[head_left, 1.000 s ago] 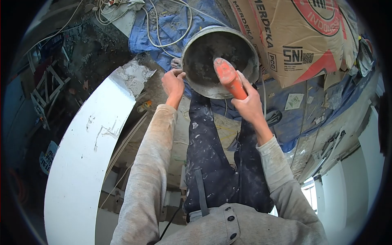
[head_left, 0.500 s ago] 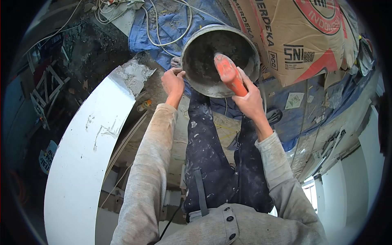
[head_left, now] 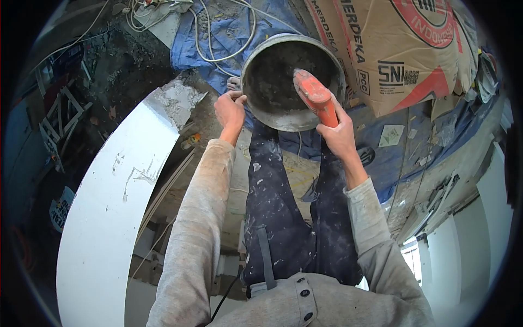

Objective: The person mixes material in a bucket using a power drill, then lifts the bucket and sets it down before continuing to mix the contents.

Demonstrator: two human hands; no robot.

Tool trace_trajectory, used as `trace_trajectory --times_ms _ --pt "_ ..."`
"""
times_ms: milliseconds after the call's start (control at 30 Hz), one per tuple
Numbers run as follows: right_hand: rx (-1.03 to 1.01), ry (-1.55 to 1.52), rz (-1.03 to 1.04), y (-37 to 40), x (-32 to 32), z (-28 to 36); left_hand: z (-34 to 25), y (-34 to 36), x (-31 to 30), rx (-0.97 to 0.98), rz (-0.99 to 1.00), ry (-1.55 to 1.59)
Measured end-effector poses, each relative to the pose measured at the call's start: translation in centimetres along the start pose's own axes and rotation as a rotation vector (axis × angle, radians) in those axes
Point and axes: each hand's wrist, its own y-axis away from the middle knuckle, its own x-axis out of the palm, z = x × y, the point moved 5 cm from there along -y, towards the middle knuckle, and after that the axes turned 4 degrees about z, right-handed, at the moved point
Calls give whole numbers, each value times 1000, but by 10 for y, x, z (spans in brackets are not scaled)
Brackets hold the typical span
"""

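The right hand (head_left: 340, 135) was wrapped around the handle of an orange tool (head_left: 311, 89), its head over the mouth of a grey-caked bucket (head_left: 278, 122). The left hand (head_left: 230, 115) had its fingers curled at the bucket's left edge; I couldn't tell whether they gripped it. The bucket stood just past the dark trousers (head_left: 272, 201), with a brown paper sack (head_left: 376, 46) to its right, blue tarp (head_left: 229, 27) behind, and a long white board (head_left: 103, 191) off left.
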Motion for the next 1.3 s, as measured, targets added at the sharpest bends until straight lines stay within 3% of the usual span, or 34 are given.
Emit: trace_trajectory --times_ms 67,133,300,367,500,600,667,800,900,1200,1267,1300 --pt "12 -34 -36 8 6 -1 6 4 -1 4 10 -7" --pt "252 -299 -98 8 10 -20 3 1 0 -6 13 -11" --pt "123 -297 -146 3 12 -20 4 0 2 -13 13 -12" --pt "299 -301 -159 3 11 -17 5 0 1 -11 8 -15" --pt "427 -336 -143 -3 4 -6 4 0 1 -24 15 -6" --pt "459 -116 -58 -16 -7 -16 6 0 2 -28 13 4" --pt "377 103 -9 -28 -13 -15 6 0 2 -26 4 10" --pt "357 216 -61 -43 -8 -18 3 5 -1 -45 9 26" --pt "353 115 -82 -43 -1 -23 -1 6 -3 -45 7 40" --pt "314 219 -126 -36 6 -31 4 4 1 -31 -18 46" --pt "26 862 -43 -30 13 1 4 5 -1 -32 -24 59" --pt "61 1001 144 -28 29 17 1 4 -3 -37 -11 37"
